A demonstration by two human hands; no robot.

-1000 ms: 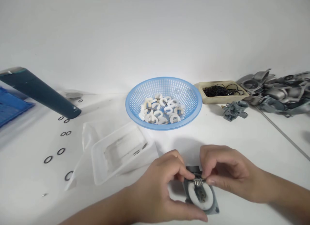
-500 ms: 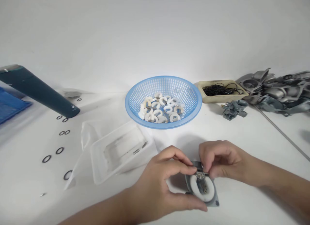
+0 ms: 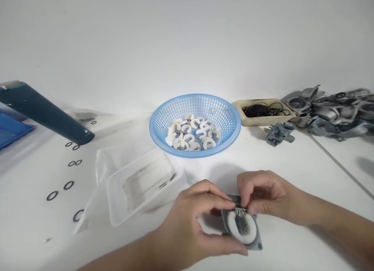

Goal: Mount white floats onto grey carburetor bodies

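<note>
A grey metal carburetor body (image 3: pixel 257 243) lies on the white table in front of me, its open side up. Inside it sits a white horseshoe-shaped float (image 3: pixel 250 235) with a small metal hinge at its far end. My left hand (image 3: pixel 195 224) grips the body from the left, thumb on the near side and fingers on the far side. At the hinge, the fingertips of my right hand (image 3: pixel 263 193) are pinched together. Whatever they pinch is too small and hidden to make out.
Behind stands a blue basket (image 3: pixel 195 153) of white floats. To its right are a cream tray (image 3: pixel 269 121) of black rubber rings, another carburetor body (image 3: pixel 279 134) and piled metal castings (image 3: pixel 330 111). Leftward lie a clear tray (image 3: pixel 117 201) with small pins, several black rings (image 3: pixel 52 196) and a dark teal cylinder (image 3: pixel 49 111).
The view has shifted slightly. Both hands stay at the carburetor body in nearly the same pose, my right fingertips still at the float's hinge.
</note>
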